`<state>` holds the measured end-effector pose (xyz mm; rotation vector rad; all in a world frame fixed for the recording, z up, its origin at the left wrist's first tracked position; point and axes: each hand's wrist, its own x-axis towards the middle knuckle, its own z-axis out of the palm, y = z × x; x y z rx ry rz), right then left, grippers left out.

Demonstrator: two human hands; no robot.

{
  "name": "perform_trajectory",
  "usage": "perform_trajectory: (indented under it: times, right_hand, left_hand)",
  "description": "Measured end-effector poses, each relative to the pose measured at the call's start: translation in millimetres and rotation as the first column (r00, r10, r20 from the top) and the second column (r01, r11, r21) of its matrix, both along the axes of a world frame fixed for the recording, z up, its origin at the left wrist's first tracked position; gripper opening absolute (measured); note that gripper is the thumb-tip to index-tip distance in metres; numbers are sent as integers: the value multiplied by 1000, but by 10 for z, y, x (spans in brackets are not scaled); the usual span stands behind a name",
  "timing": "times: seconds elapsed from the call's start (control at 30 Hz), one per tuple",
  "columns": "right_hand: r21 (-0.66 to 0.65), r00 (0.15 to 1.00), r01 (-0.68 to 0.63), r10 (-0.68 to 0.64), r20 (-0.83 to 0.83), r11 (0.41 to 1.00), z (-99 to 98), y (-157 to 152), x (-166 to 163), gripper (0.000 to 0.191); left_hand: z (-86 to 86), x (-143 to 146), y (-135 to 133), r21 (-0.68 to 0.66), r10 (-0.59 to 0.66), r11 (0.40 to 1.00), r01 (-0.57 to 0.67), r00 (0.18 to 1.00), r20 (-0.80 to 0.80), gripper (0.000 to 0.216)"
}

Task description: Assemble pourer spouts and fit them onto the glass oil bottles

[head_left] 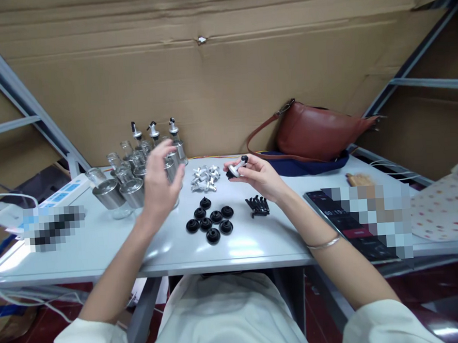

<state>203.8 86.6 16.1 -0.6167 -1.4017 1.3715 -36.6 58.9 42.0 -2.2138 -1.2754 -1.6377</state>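
In the head view my right hand [258, 175] pinches a bottle pourer [234, 169], silver with a black base and a black tip, above the table. My left hand [161, 178] is raised in front of the glass bottles with metal sleeves [131, 192], fingers apart and nothing in them; it hides some of the bottles. Between the hands lies a pile of silver spout pieces [205, 178]. Nearer me are several round black stoppers [206, 224]. Small black levers [258, 206] lie in a row below my right hand.
Capped bottles [174, 136] stand at the back left. A power strip [69, 191] lies at the left, with cables. A brown leather bag [319, 132] rests on dark blue cloth at the back right. A phone-like screen [344, 221] and spotted cloth [444, 207] are at the right.
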Motion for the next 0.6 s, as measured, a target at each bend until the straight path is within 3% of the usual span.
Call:
perform_trajectory:
  times: [0.07,0.17,0.27,0.37,0.5,0.6]
  right_hand:
    - [-8,999,-20,20,-41,1000,11,-7,-1,26]
    - [-8,998,-30,30,-52,1000,-6,2,-11,27]
    - [-11,1000,-3,2,-27,1000,-36,20,-24,30]
    - [-4,1000,25,-24,12,1000,-57,33,-29,31]
    - [30,999,40,-41,33,999,-70,51,-18,30]
    - [49,996,87,-88,18,995,-71,76,-7,30]
  left_hand:
    - [28,-211,35,20,162,987,-162,987,13,39]
    - [-35,-433,101,-93,245,965,-244,970,3,42]
    - [-126,-506,138,-229,235,947,-225,972,21,35]
    - [-166,-490,129,-265,211,946,-188,975,62,25]
    - [-157,-433,48,-221,200,960,-172,974,110,16]
    - [-103,-370,-43,-101,184,980,-170,971,151,15]
